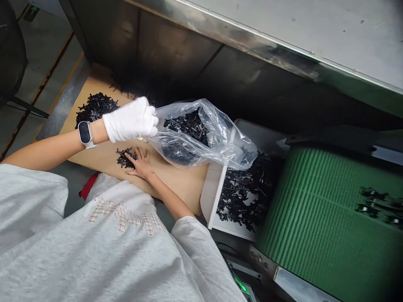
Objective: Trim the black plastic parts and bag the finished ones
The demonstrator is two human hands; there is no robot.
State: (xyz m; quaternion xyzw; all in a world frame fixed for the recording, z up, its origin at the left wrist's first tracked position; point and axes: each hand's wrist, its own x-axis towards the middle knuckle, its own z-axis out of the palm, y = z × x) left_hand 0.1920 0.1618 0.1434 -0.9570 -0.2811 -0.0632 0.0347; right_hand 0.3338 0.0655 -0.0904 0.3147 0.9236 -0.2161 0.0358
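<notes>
My left hand (130, 119), in a white glove with a smartwatch on the wrist, is closed on the gathered edge of a clear plastic bag (217, 134). The bag holds a heap of small black plastic parts and hangs just above the cardboard sheet (179, 180). My bare right hand (140, 161) lies flat on the cardboard below the bag's mouth. Its fingers are spread and touch a small pile of black parts (124, 157).
A larger heap of black parts (94, 107) lies at the cardboard's far left. A white tray (217, 184) with many black parts sits to the right, under the end of a green ribbed conveyor belt (317, 218) carrying a few more parts (378, 203). A metal machine housing (283, 33) overhangs.
</notes>
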